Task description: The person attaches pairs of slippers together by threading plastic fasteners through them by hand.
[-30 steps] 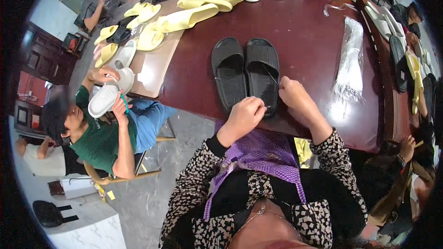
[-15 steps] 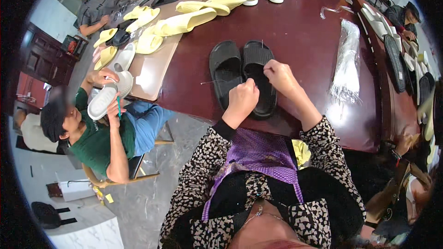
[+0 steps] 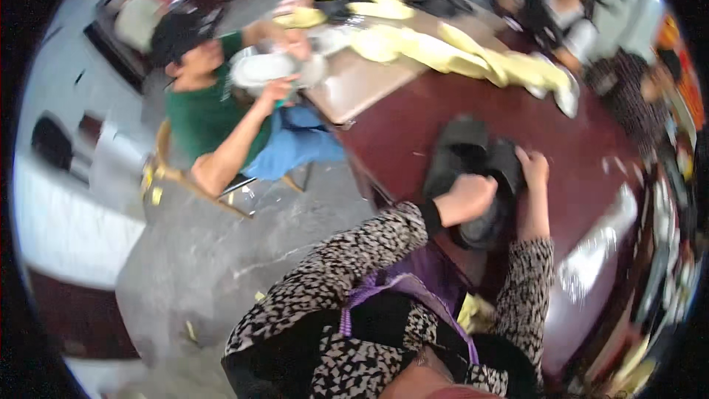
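Note:
A pair of black slippers lies side by side on the dark red table (image 3: 399, 122), smeared by motion. The left slipper (image 3: 459, 137) is partly behind my left hand (image 3: 468, 199), which is a closed fist over the pair; whatever it pinches is hidden. My right hand (image 3: 535, 171) is at the outer edge of the right slipper (image 3: 504, 157), near its strap, with thumb and finger drawn together. Blur hides anything thin between those fingers.
A clear bundle of thin white strands (image 3: 594, 255) lies at the right of the table. Yellow slippers (image 3: 428, 52) line the far side. At left, a seated person in green (image 3: 198, 114) holds a white slipper (image 3: 262, 72). More footwear (image 3: 661, 229) lies far right.
My view has swung left, so the table and slippers appear farther right and turned. My right hand has shifted from above the right slipper's opening to its outer strap edge; my left hand stays closed.

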The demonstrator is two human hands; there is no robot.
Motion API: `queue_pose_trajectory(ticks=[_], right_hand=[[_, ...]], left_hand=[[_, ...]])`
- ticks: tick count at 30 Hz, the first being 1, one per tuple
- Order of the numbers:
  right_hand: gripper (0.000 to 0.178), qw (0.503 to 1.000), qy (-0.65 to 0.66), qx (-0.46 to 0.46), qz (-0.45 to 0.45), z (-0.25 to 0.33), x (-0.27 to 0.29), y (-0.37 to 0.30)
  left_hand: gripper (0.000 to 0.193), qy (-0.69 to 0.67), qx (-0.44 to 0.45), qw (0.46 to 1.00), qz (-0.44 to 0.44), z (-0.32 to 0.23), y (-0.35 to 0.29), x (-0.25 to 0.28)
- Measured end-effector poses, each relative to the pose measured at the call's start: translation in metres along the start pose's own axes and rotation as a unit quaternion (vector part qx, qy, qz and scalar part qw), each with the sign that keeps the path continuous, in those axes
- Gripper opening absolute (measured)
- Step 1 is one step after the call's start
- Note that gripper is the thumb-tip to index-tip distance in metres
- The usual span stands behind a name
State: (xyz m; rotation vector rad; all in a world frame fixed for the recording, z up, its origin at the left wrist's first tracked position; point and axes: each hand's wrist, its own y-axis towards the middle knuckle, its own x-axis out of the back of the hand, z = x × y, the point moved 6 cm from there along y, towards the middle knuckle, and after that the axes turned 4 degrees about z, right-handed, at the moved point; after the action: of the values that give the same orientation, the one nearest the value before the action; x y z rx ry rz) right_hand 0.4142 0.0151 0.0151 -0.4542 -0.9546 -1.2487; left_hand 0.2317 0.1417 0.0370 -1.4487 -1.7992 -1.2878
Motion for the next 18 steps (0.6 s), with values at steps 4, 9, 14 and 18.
queue_pose_trajectory(ticks=[4, 9, 14, 18], right_hand=[[0.029, 0.999, 0.005, 0.045, -0.025, -0.014, -0.015, 0.007], [0.022, 0.995, 0.029, 0.02, -0.096, -0.004, -0.002, -0.01], [0.019, 0.977, 0.148, 0.04, -0.147, 0.014, 0.019, -0.017], [0.016, 0.946, 0.29, 0.014, -0.143, 0.015, 0.014, -0.022]], left_hand=[[0.009, -0.031, -0.032, 0.999, 0.018, 0.001, -0.007, -0.003], [0.008, -0.042, -0.043, 0.998, 0.016, 0.0, -0.009, 0.006], [0.007, 0.038, -0.051, 0.998, -0.014, 0.011, -0.008, 0.029], [0.012, -0.004, -0.062, 0.998, -0.023, 0.022, -0.013, 0.043]])
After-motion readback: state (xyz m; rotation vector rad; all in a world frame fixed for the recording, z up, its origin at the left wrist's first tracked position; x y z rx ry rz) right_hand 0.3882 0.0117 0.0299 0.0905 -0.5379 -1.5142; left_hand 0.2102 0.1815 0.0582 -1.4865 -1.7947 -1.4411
